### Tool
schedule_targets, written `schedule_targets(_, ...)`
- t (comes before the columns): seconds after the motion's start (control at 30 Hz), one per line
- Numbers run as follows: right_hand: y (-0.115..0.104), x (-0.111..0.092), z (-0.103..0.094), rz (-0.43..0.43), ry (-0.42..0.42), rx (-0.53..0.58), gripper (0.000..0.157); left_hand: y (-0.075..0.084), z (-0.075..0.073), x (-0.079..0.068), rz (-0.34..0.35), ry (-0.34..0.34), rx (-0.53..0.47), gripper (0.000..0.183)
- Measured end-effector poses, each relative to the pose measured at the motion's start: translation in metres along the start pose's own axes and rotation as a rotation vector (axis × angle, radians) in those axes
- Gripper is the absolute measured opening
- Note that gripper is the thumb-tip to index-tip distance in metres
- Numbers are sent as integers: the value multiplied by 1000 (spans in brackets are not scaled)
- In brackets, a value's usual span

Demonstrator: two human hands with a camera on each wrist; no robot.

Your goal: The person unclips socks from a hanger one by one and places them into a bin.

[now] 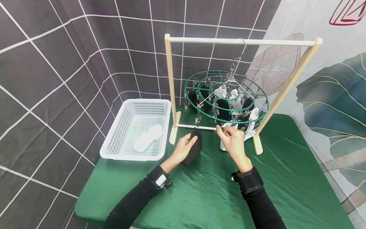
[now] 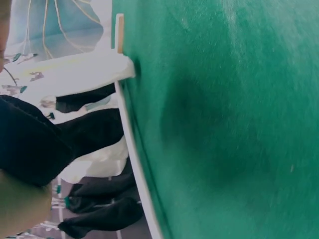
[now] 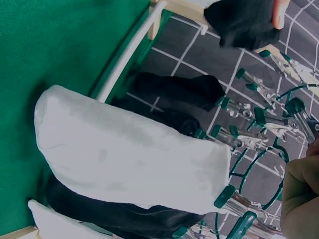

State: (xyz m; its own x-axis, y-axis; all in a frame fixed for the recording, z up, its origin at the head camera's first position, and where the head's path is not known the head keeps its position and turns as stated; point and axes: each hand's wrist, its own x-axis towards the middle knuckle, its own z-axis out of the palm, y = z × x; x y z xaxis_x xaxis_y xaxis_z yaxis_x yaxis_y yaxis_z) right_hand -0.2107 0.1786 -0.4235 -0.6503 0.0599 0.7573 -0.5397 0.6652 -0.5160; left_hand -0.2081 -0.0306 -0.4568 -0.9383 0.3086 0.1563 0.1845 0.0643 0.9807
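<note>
My left hand (image 1: 180, 150) holds a black sock (image 1: 195, 148) above the table, left of the rack's centre; the sock is large and dark in the left wrist view. At the front rim of the green round drying hanger (image 1: 243, 122), my right hand (image 1: 233, 142) pinches a metal clip (image 3: 302, 118) with green tips. Just left of that clip in the right wrist view, a white sock (image 3: 134, 152) hangs from other clips. Black socks (image 3: 179, 90) hang behind it, and several more black and white ones dangle under the hanger's rings.
The hanger hooks onto the white bar (image 1: 200, 40) of a wooden stand (image 1: 170, 76). To the left sits a white perforated basket (image 1: 134, 157) with a white sock (image 1: 148, 138) inside. A green cloth (image 1: 200, 203) covers the table; a dark gridded curtain (image 1: 71, 95) stands behind.
</note>
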Motion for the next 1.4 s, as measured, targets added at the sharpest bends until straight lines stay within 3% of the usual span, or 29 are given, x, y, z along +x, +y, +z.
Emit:
schedule_targets(0.1,0,-1,-1,9,-4,-2,51,-3,-7,1,16,31,60,28)
schedule_targets(0.27,0,-1,-2,22,-4,1,52,7,-30,4,-30,97,81,35)
schedule_targets(0.37,0,-2,-1,31,-8,9,52,18,-53,9,-51,144,110,38)
schedule_targets(0.57,1,-3,-3,34,-28,4,50,34,-105,30,-160,172,316,38)
schedule_targets(0.77,0,-3,-5,31,-55,-2,49,29,-139,48,-304,69,507,42)
schedule_targets(1.0,-3,-2,-7,20,-77,10,49,-4,-165,61,-367,-112,742,44)
schedule_targets(1.23,-2,-3,-7,35,-99,-11,47,-41,-176,63,-453,-311,1004,51)
schedule_targets(1.33,-3,-3,-7,40,-111,-12,46,-47,-176,62,-544,-351,1030,57)
schedule_targets(1.4,-3,-2,-8,41,-116,-11,46,-50,-176,63,-570,-358,1036,58)
